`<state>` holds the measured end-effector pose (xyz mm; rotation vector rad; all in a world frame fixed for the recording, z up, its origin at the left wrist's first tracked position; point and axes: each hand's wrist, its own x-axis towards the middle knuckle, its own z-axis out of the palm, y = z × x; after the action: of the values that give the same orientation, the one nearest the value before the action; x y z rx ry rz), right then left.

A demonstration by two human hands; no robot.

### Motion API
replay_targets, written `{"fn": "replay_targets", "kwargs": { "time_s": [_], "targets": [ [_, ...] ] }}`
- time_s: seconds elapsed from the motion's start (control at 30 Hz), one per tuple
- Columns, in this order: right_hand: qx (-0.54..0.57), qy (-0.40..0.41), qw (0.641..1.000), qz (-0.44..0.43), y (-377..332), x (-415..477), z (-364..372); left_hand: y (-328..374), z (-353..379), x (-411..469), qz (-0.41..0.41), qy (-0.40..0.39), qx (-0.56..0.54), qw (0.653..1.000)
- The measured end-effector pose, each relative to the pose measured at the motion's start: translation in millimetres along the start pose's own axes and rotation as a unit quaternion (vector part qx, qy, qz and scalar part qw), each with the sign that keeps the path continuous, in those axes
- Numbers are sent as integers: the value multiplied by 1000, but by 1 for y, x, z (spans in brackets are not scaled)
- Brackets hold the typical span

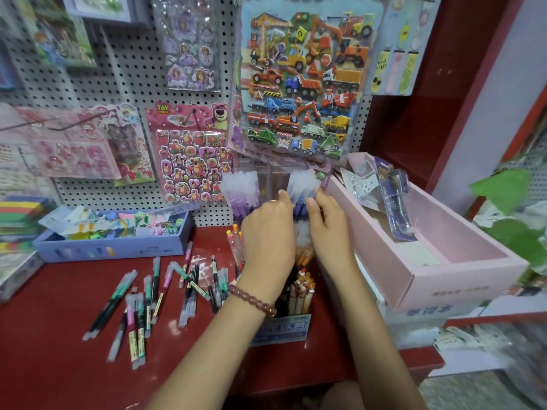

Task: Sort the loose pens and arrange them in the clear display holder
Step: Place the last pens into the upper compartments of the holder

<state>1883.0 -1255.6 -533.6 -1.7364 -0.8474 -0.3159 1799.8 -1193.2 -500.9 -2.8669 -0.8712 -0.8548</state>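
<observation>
A clear display holder stands at the back of the red counter, tiered toward me. A bunch of purple pens with frosted caps fills its back left slot. Both hands reach into the back right slot: my left hand, with a bead bracelet on its wrist, and my right hand pinch a bundle of blue pens with frosted caps from either side. Orange pens and brown figure-topped pens sit in the nearer slots. Several loose pens, green, pink and black, lie scattered on the counter to the left.
A blue tray of ribbons and clips sits at the back left. A pink open box with packaged items presses against the holder's right side. Sticker sheets hang on the pegboard just above the holder. Green leaves are at far right.
</observation>
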Motion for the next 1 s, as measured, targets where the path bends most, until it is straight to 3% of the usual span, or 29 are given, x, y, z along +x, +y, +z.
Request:
{"fn": "replay_targets", "kwargs": {
  "time_s": [0.1, 0.27, 0.5, 0.67, 0.73, 0.93, 1.0],
  "targets": [
    [-1, -14, 1000, -9, -6, -1, -3, 1, -4, 0, -3, 7, -23, 1000],
    [-22, -10, 999, -21, -12, 2, -1, -3, -7, 3, -1, 57, -181, 982],
    [-79, -26, 996, -28, -8, 0, -2, -2, -12, 4, -4, 9, -96, 995],
    [-76, -11, 997, -23, -15, -5, -2, -7, -21, 5, 3, 3, -118, 993],
    [-54, 6, 998, -8, -17, -9, -1, -13, -27, 1, 17, 30, -116, 993],
    [-55, 45, 997, -32, -21, -24, -3, -50, -33, -10, 118, 215, -161, 956],
    [-66, 62, 995, -42, -24, -27, -4, -63, -27, -6, 140, 234, -146, 951]
  ]
}}
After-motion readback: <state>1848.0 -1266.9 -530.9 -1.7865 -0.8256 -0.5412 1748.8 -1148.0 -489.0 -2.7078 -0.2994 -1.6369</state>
